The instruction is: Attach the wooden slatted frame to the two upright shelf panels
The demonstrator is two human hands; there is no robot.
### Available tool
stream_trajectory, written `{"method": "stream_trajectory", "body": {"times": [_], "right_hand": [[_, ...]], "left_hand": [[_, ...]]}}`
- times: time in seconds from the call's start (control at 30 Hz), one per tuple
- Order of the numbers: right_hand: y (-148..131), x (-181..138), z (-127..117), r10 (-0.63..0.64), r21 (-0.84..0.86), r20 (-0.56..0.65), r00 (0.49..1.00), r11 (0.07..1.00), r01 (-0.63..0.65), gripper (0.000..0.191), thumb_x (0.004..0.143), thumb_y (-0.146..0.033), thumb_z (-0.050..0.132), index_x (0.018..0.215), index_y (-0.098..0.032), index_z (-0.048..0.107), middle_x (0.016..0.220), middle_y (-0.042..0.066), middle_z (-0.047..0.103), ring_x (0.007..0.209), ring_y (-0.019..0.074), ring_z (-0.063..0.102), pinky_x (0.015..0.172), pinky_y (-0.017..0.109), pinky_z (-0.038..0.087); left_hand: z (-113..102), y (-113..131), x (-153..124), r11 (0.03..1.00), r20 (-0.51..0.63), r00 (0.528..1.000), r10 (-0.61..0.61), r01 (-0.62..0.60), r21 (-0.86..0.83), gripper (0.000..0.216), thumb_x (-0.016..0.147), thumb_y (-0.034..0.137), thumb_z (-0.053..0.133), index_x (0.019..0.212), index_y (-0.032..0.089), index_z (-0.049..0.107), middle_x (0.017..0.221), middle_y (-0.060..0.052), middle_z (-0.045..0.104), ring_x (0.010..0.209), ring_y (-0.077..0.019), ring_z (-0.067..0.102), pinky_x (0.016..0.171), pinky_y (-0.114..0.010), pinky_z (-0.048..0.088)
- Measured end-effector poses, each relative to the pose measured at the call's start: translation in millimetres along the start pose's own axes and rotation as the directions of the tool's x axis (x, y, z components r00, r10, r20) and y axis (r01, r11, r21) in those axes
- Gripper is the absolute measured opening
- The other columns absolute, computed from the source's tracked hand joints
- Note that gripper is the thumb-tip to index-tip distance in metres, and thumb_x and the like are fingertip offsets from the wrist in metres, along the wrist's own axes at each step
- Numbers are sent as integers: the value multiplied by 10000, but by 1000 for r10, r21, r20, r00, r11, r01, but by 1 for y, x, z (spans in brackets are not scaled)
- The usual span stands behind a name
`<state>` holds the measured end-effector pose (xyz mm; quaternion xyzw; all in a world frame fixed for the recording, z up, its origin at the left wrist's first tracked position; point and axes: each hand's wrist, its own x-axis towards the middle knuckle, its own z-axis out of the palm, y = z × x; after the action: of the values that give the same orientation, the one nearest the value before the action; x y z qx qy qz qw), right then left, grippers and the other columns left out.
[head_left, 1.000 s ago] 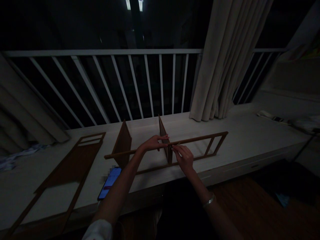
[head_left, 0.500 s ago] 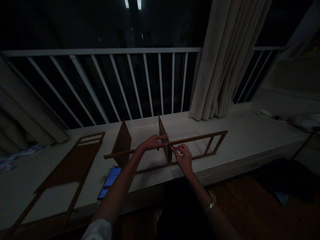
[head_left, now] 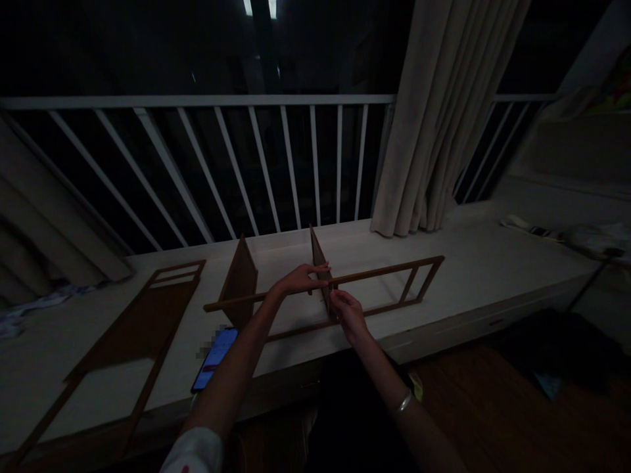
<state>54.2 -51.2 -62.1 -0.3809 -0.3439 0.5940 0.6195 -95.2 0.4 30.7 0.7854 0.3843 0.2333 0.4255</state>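
Observation:
A long brown wooden rail frame point(head_left: 389, 284) stands on edge across the pale ledge point(head_left: 483, 269). Two upright brown boards cross it: one on the left point(head_left: 240, 279) and one in the middle point(head_left: 319, 255). My left hand point(head_left: 300, 278) grips the top of the middle board where it meets the rail. My right hand point(head_left: 345, 312) is closed in a pinch against the joint just below the top rail; what it holds is too dark to make out.
A flat brown frame panel point(head_left: 138, 328) lies on the ledge at left. A phone with a lit screen point(head_left: 215, 358) rests near the front edge. A white railing point(head_left: 207, 102) and a curtain point(head_left: 434, 118) stand behind. Small items point(head_left: 532, 230) lie far right.
My right hand has moved left and slightly down, closing in on the joint at the middle board. My left hand has stayed on the board's top.

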Motion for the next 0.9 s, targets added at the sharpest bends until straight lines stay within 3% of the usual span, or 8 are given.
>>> {"method": "stream_trajectory", "body": {"times": [0.2, 0.4, 0.73, 0.9], "right_hand": [[-7, -9, 7, -162, 21, -15, 987, 987, 162, 267, 617, -341, 637, 795, -188, 509, 662, -17, 592, 645, 111, 575, 629, 244, 443], [-8, -11, 16, -308, -52, -36, 951, 951, 306, 237, 673, -353, 575, 810, -192, 469, 746, -4, 564, 658, 112, 577, 657, 260, 462], [-11, -8, 10, -272, -66, 36, 962, 960, 274, 284, 653, -341, 597, 868, -169, 527, 798, 38, 606, 736, 149, 593, 730, 315, 468], [-14, -6, 11, -277, -85, 15, 961, 957, 277, 267, 634, -334, 613, 825, -168, 527, 765, 34, 614, 714, 146, 594, 709, 304, 475]], "left_hand": [[1, -1, 1, 1000, -9, 1000, 15, -15, 12, 547, 660, 402, 583, 1165, 235, 456, 1346, -42, 253, 1000, -273, 499, 429, -191, 475], [2, 1, 0, 1000, -16, 1000, -4, 5, 21, 546, 659, 379, 592, 1165, 222, 460, 1343, -50, 262, 976, -259, 516, 438, -175, 469], [1, 6, 0, 1000, -23, 999, -26, 26, 10, 575, 641, 378, 603, 1172, 222, 450, 1339, -40, 267, 1029, -271, 482, 456, -181, 469], [2, 6, 2, 999, -20, 999, -37, 37, -1, 594, 635, 376, 609, 1183, 225, 438, 1342, -39, 260, 1015, -267, 490, 444, -175, 461]]}}
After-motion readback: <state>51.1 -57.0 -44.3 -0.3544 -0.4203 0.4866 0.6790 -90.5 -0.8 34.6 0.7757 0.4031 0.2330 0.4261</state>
